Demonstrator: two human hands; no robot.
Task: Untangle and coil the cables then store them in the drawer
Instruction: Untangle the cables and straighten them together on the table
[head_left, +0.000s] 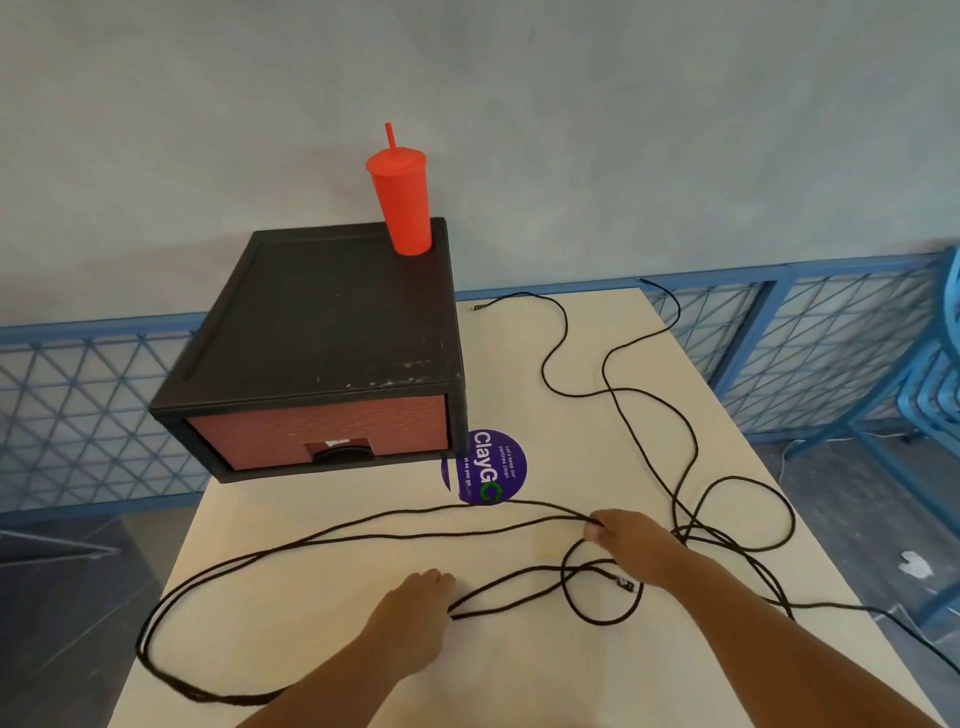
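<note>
Long black cables (332, 530) sprawl in loops over the cream table (519, 675). My right hand (628, 540) pinches strands at the middle right, where several loops cross. My left hand (415, 608) lies near the front centre, and strands run out from under its fingers to the right; how the fingers hold them is hidden. One cable end (475, 307) lies at the far edge. The black drawer unit (322, 332), with its red-brown drawer front (317, 431) closed, stands at the back left.
A red tumbler with a straw (401, 205) stands on the drawer unit's back right corner. A purple round sticker (485, 467) is on the table beside the unit. Cable loops hang over the left and right table edges. Blue railing and a blue chair (935, 374) flank the table.
</note>
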